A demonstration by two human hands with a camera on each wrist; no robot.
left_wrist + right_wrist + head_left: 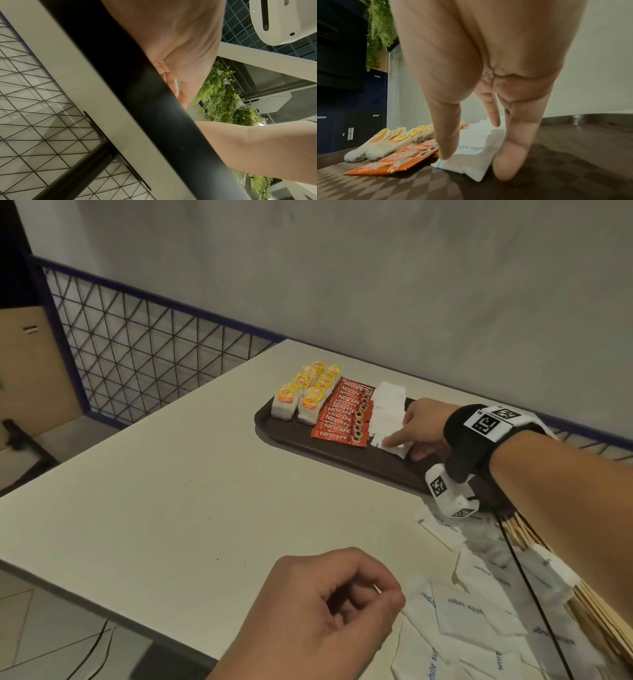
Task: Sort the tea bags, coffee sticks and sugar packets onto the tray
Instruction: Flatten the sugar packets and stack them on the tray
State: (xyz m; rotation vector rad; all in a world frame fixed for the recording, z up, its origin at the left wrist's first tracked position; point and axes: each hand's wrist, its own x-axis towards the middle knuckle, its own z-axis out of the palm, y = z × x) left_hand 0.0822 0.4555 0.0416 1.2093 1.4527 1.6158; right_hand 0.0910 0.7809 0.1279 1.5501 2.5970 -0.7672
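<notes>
A dark brown tray [342, 463] at the table's far side holds yellow-tagged tea bags [305, 397] on the left, red coffee sticks [342, 416] in the middle and a row of white sugar packets [387, 409] on the right. My right hand [400, 448] lies over the tray with straight fingers, pressing the nearest sugar packet [399, 452] flat. The right wrist view shows that packet [471, 165] under my fingertips [443, 155], beside the coffee sticks [399, 159]. At the near edge, my left hand [394, 599] is curled, thumb and forefinger pinching the edge of a loose sugar packet [416, 590].
Several loose sugar packets [479, 604] are heaped at the table's near right, over a bundle of wooden stirrers [599, 621]. A black cable [524, 577] runs across them. A wire mesh fence [137, 344] borders the white table [171, 491] on the left.
</notes>
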